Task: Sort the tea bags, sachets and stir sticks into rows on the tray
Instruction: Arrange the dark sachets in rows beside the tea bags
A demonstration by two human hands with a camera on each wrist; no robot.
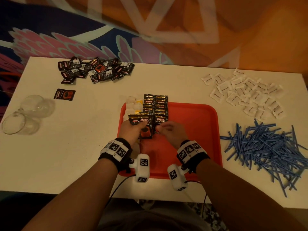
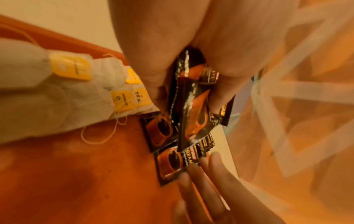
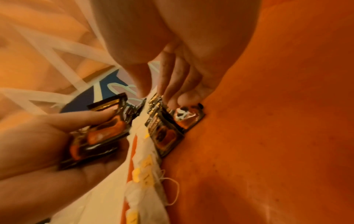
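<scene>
Left hand (image 1: 131, 129) is gripping a fanned bunch of coffee sachets (image 1: 143, 125) over the red tray (image 1: 196, 130); right hand (image 1: 170, 130) is pinching the nearest sachet (image 1: 160, 121) of the laid row.

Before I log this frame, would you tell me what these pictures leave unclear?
- Head view: the left hand covers the stack of sachets it holds; count unknown.
- Head view: print on the white packets is too small.
- Right wrist view: the right hand's fingertips hide the sachet beneath.

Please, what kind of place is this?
Probably a hospitality or café-style setup indoors: a white table with an orange tray, coffee sachets, blue stir sticks and glass cups, beside a patterned carpet.
</scene>
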